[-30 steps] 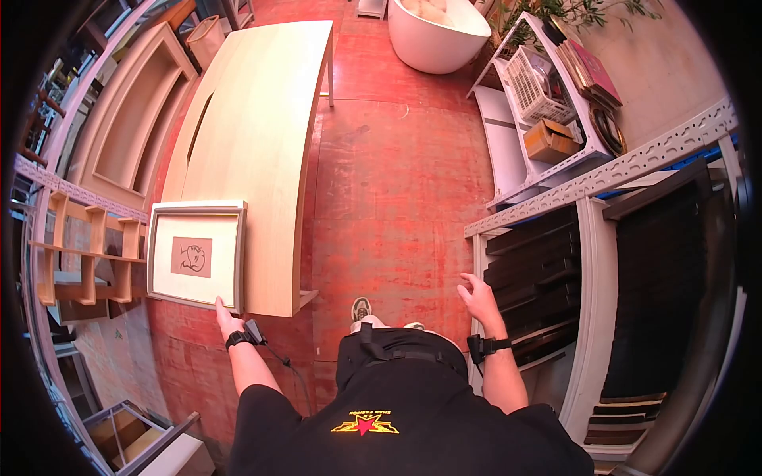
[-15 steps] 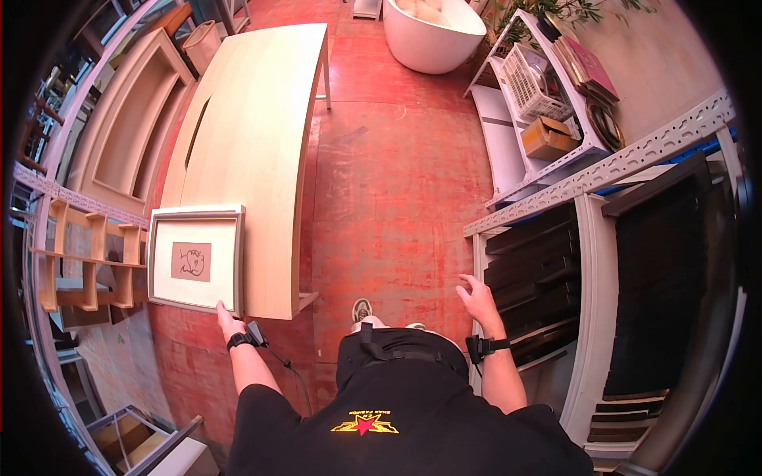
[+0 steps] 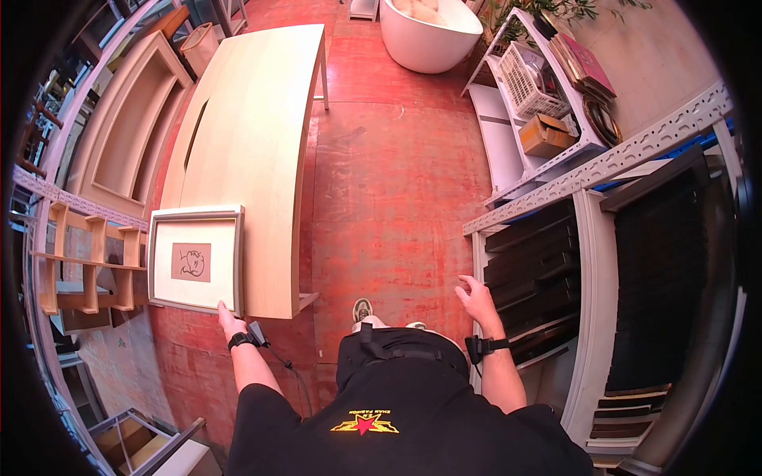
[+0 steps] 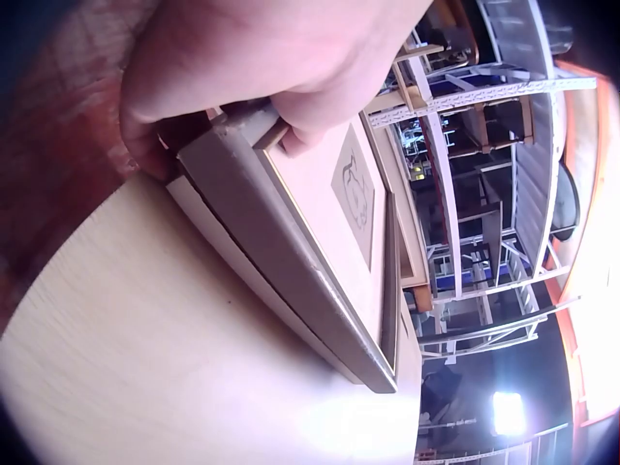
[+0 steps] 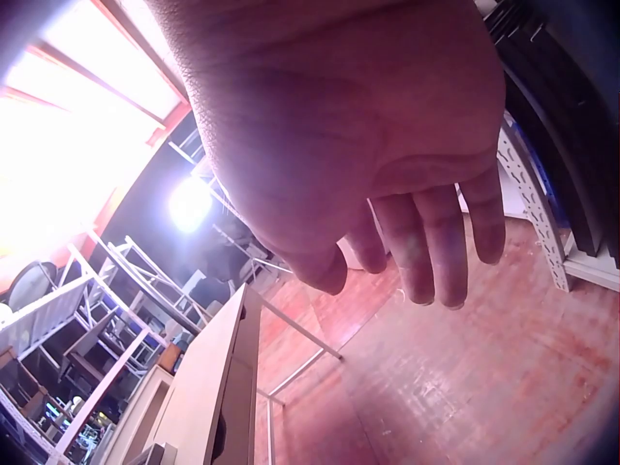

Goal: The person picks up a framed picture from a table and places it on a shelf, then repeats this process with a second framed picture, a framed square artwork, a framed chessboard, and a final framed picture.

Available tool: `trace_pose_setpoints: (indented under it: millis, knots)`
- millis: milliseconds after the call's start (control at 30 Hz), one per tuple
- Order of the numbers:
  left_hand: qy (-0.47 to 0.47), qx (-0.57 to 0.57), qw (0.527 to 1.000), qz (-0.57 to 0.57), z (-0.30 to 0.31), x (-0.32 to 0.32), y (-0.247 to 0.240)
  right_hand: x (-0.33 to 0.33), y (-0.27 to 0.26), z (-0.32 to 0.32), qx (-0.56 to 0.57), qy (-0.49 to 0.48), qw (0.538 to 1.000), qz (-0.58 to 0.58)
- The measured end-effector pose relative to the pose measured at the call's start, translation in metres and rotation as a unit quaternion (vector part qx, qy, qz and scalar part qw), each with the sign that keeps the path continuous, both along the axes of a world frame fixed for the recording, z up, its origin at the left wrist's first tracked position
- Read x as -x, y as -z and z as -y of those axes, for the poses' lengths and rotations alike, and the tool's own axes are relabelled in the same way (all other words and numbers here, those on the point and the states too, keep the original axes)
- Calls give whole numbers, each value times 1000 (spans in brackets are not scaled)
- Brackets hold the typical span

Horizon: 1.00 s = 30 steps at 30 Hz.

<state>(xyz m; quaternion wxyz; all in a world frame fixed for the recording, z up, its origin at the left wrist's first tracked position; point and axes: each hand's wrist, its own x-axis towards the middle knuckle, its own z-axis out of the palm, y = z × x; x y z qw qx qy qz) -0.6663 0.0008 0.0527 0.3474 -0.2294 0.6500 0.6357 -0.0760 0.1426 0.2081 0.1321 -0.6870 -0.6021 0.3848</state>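
A framed picture [image 3: 194, 259] with a grey frame and a small brown print lies at the near end of a long pale wooden table [image 3: 246, 143]. My left hand [image 3: 228, 320] grips the frame's near corner; in the left wrist view the thumb and fingers pinch the framed picture [image 4: 320, 232] at its edge. My right hand [image 3: 478, 301] hangs free in the air with its fingers spread, beside dark boards on a white shelf rack [image 3: 591, 262]. In the right wrist view my right hand [image 5: 387, 184] holds nothing.
Red floor [image 3: 397, 190] runs between the table and the racks. A white bathtub [image 3: 429, 32] stands at the far end. A white shelf unit [image 3: 516, 135] at the right holds a basket and a cardboard box. Wooden shelving [image 3: 87, 254] lines the left side.
The framed picture and my left hand have hardly shifted. My right hand stays raised and open in the same place.
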Motion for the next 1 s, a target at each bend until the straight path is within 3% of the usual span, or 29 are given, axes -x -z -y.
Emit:
trace_pose_setpoints:
  millis: [67,200,367,600,700,1000]
  knots:
    - [-5,44,999,-7,-4,-8,-13,0,1,1,1,0,1000,1]
    - [-14,29,999,8,5,11,25,1,3,4,-1,0,1000,0]
    - [-5,13,999,-30,1,0,8,2,4,8,-2,-1,1000,5]
    - [-1,40,998,-57,9,9,29,7,6,14,-7,-16,1000,14]
    - [8,44,999,-31,3,-4,0,10,6,17,-5,-19,1000,13]
    - [10,47,995,-90,6,7,28,15,4,23,-8,-11,1000,17]
